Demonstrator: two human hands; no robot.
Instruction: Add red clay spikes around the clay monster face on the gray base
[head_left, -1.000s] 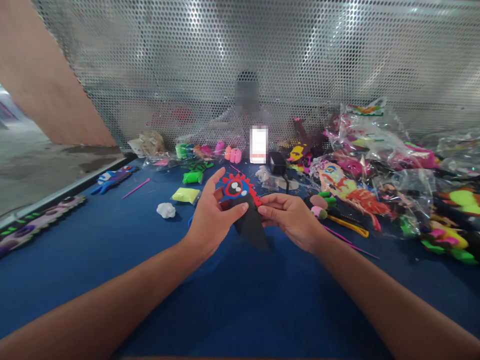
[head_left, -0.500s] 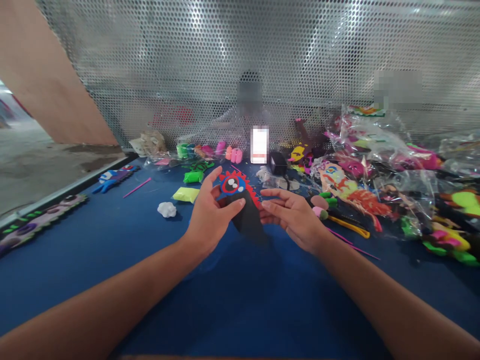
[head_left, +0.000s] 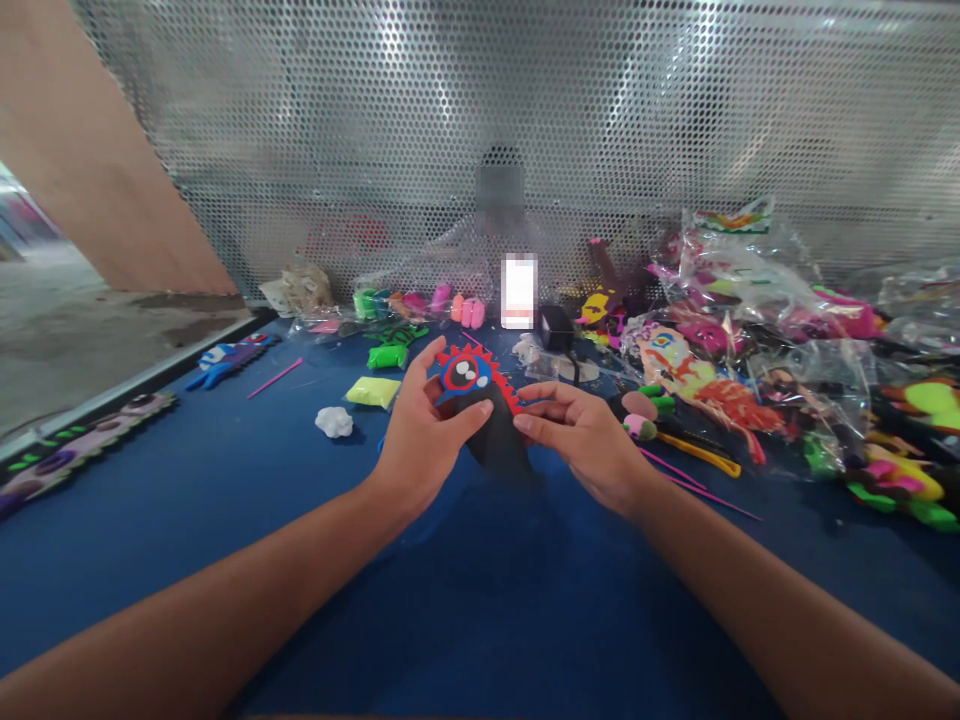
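In the head view, the figure (head_left: 491, 440) is between the two hands over the blue table (head_left: 480, 600), nearer the person than the black box (head_left: 556, 328) and a little to its left. It has a flat dark body, an eye (head_left: 463, 374) in red, blue and white near the top, and red spikes (head_left: 505, 385) along its upper and right edge. The left hand (head_left: 420, 435) grips it from the side, thumb pressed on the dark front, one finger stretched up beside the eye. The right hand (head_left: 585, 435) has its thumb and fingertips drawn together at the lower end of the spikes; whether they pinch the edge or only rest against it is hard to make out.

The figure is probably very light, since one hand seems to bear it easily. The body looks thin and slightly bendy, like card, and not slippery; the eye and spikes look like soft clay that could dent or peel under a hard squeeze. The best hold is likely the plain dark part below the eye, thumb flat in front and fingers behind, with only a light touch on the spikes.

Left of the black box and nearer the person lie a white lump (head_left: 334, 422) and a yellow packet (head_left: 371, 392).
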